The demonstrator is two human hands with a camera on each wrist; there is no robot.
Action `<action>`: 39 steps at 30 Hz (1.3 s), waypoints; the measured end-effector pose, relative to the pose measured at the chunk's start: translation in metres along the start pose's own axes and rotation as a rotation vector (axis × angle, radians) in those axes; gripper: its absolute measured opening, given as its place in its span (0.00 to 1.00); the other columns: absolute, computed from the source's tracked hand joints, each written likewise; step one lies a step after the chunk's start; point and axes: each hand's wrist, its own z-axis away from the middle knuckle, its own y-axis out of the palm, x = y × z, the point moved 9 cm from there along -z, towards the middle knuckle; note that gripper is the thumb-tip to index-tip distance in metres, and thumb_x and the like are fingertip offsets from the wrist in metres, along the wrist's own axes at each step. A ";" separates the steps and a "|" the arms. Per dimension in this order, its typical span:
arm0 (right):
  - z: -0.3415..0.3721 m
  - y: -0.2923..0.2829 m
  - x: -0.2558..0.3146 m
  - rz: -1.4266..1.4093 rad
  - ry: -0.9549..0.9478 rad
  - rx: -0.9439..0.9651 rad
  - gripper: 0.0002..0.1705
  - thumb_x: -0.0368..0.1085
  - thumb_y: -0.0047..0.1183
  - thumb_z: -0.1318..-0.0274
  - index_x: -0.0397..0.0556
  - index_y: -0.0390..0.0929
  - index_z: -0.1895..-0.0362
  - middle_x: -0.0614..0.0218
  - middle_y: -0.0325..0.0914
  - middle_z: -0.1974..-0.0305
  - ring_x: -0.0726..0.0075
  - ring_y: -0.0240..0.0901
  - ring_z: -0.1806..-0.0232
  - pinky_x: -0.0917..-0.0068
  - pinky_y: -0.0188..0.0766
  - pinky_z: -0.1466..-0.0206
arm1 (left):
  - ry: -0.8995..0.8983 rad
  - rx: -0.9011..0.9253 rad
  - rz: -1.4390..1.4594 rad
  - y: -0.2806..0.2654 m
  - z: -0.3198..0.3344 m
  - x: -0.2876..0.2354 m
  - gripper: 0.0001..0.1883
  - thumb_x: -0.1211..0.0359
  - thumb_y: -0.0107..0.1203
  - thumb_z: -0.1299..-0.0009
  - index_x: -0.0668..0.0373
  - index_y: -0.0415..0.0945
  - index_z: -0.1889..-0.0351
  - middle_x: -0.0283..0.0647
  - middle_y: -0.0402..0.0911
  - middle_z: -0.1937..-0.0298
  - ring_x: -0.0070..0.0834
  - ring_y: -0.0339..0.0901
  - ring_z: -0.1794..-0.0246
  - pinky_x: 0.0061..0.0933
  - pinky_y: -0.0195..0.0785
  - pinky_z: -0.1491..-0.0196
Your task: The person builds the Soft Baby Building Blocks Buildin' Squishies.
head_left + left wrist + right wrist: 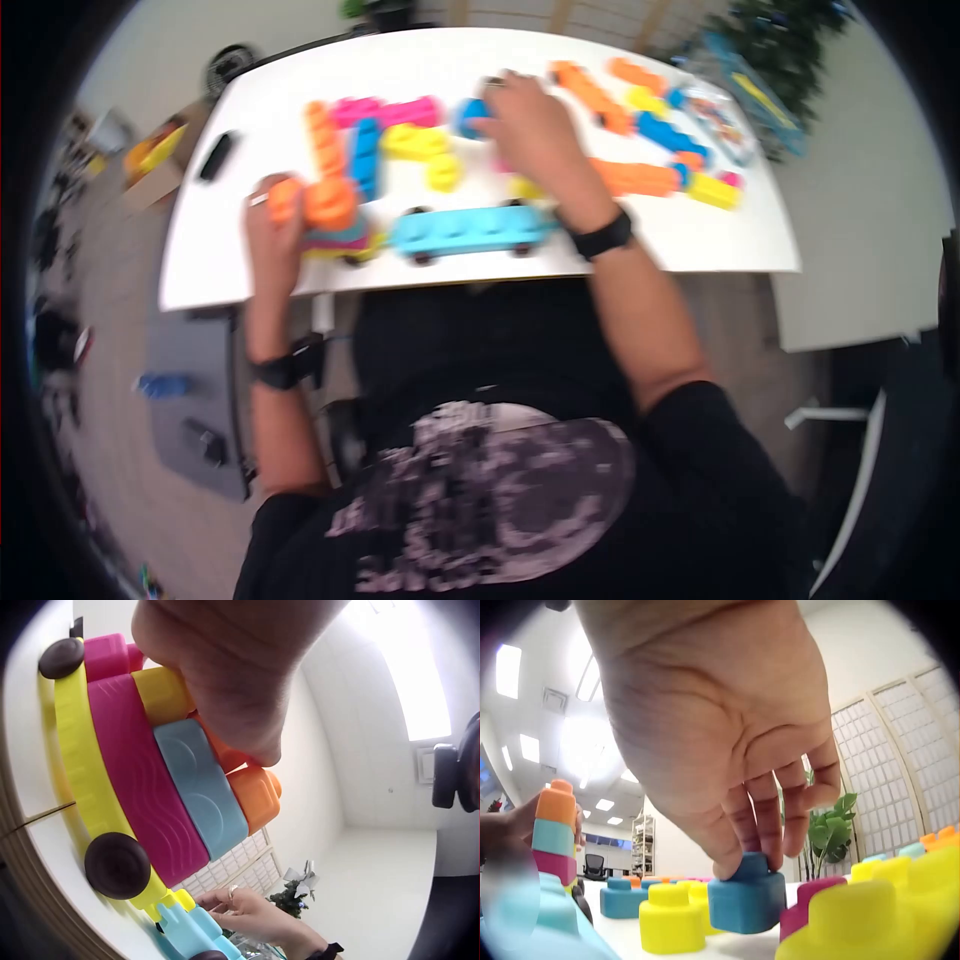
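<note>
At the table's left front stands a wheeled toy-block car. In the left wrist view it has a yellow wheeled base (75, 765), a magenta block (142, 780), a light-blue block (201, 787) and an orange block (255, 799) on top. My left hand (272, 235) grips the orange blocks (330, 203) at the top of this stack; its fingers are partly hidden behind them. Farther back, my right hand (535, 130) pinches a blue block (748, 896) by its stud between thumb and fingers. Yellow blocks (671, 919) and a magenta block (806, 904) stand close beside it.
A light-blue wheeled base (465, 232) lies along the front edge, right of the car. Several loose blocks spread behind it, with orange pieces (640, 178) to the right. A clear bag (722, 120) lies at the right back; a black object (217, 156) at the left.
</note>
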 end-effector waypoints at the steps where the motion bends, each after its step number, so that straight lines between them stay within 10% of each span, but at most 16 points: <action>1: 0.005 -0.020 0.009 -0.039 0.020 -0.088 0.22 0.46 0.67 0.35 0.42 0.83 0.48 0.51 0.81 0.48 0.44 0.80 0.43 0.52 0.82 0.45 | -0.049 0.033 -0.038 0.002 0.000 0.008 0.20 0.54 0.52 0.13 0.63 0.78 0.41 0.45 0.81 0.49 0.32 0.83 0.51 0.32 0.81 0.53; 8: 0.050 -0.048 0.082 -0.503 -0.115 0.048 0.25 0.31 0.64 0.39 0.38 0.74 0.39 0.50 0.82 0.55 0.42 0.84 0.52 0.54 0.86 0.53 | -0.016 -0.024 -0.014 0.001 0.000 -0.019 0.18 0.56 0.50 0.12 0.63 0.78 0.45 0.44 0.79 0.52 0.29 0.78 0.61 0.28 0.72 0.56; 21: 0.047 -0.013 0.027 -0.204 0.167 0.120 0.12 0.33 0.57 0.30 0.47 0.83 0.46 0.52 0.86 0.53 0.43 0.86 0.52 0.52 0.83 0.51 | -0.057 -0.016 -0.003 -0.001 -0.001 -0.017 0.19 0.53 0.60 0.23 0.61 0.82 0.51 0.52 0.83 0.53 0.54 0.77 0.48 0.53 0.67 0.40; 30: -0.067 0.012 -0.025 -0.035 0.035 0.193 0.19 0.45 0.73 0.43 0.50 0.86 0.52 0.56 0.90 0.57 0.46 0.89 0.54 0.50 0.82 0.54 | -0.080 -0.058 -0.054 -0.012 -0.005 -0.041 0.18 0.55 0.64 0.24 0.62 0.81 0.53 0.46 0.84 0.52 0.50 0.77 0.49 0.47 0.72 0.43; 39: -0.093 0.110 -0.035 0.240 0.145 0.389 0.15 0.34 0.57 0.36 0.52 0.87 0.47 0.55 0.89 0.50 0.47 0.88 0.46 0.51 0.85 0.50 | -0.130 -0.043 0.015 -0.007 -0.004 -0.040 0.16 0.55 0.61 0.24 0.59 0.81 0.55 0.43 0.84 0.52 0.46 0.77 0.48 0.47 0.72 0.43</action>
